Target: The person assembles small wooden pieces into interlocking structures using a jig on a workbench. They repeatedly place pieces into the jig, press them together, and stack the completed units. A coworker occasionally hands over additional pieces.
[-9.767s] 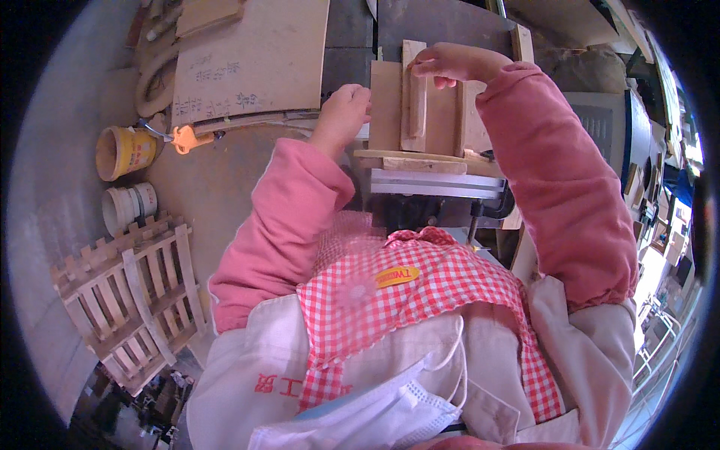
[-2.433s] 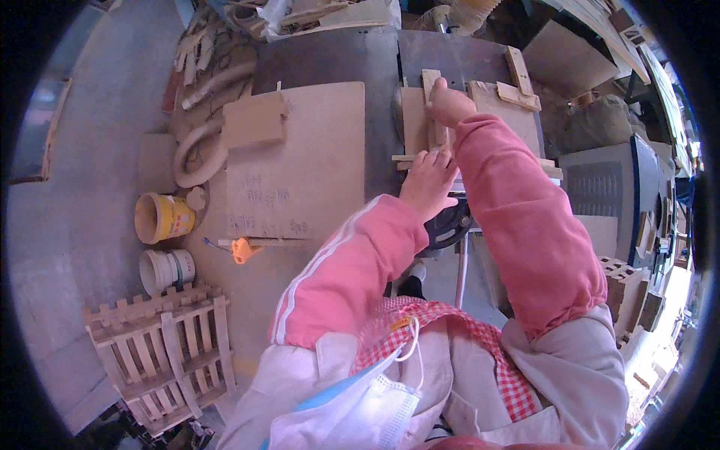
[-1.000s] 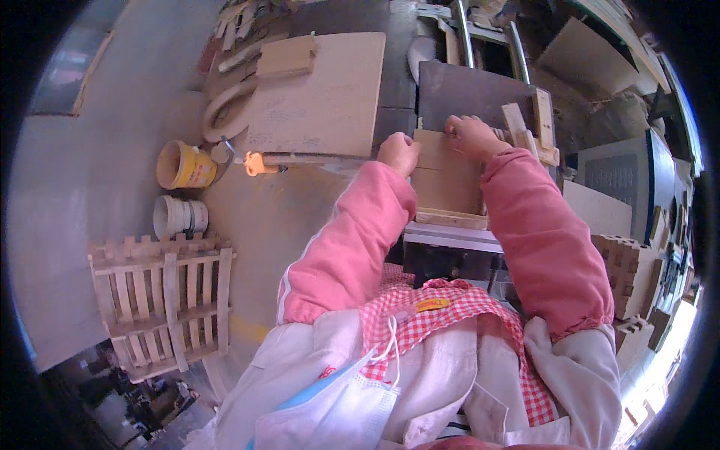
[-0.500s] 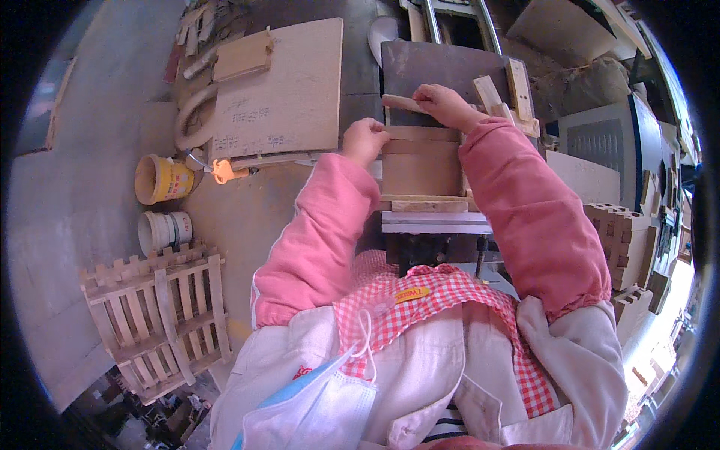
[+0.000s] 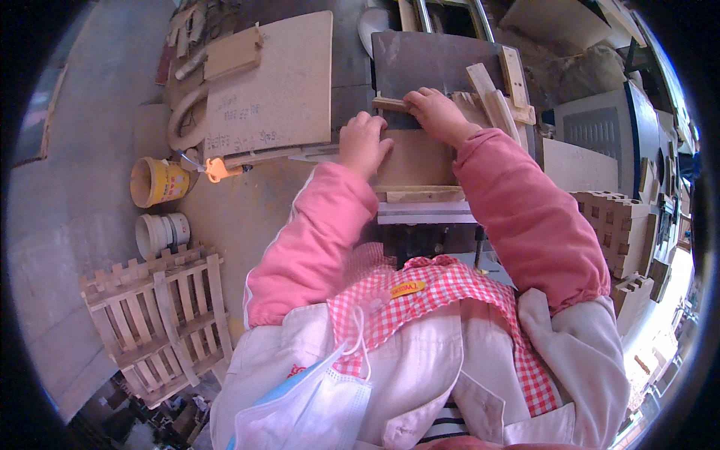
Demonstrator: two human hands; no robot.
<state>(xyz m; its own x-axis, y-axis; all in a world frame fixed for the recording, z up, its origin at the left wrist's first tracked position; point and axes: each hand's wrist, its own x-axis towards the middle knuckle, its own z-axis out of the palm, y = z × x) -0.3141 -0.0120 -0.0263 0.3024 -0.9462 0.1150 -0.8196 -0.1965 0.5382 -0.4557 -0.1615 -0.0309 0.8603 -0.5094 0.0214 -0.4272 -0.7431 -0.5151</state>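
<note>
My right hand (image 5: 439, 114) reaches over the dark tabletop (image 5: 442, 56), its fingers bent down over a narrow wooden strip (image 5: 391, 104). The strip's left end sticks out past the fingertips, and the hand hides much of the rest. My left hand (image 5: 363, 146) is at the left edge of a flat brown board (image 5: 412, 161), thumb apart from the fingers and nothing visible in its grasp. A short pale wood bar (image 5: 425, 194) lies along the board's near edge. Right of my right hand, pale wooden pieces (image 5: 491, 94) lie at a slant.
A large tan sheet (image 5: 281, 90) with a small wood block (image 5: 234, 54) on it lies to the left. Below it are an orange-handled tool (image 5: 217, 170), a yellow bucket (image 5: 161, 182), a white bucket (image 5: 161, 234) and a slatted wooden pallet (image 5: 161, 322). Notched blocks (image 5: 615, 229) stand right.
My right hand has brought the strip down near the slanted wood pieces. My left hand has opened from its pinch on a strip, and that strip no longer shows on the board.
</note>
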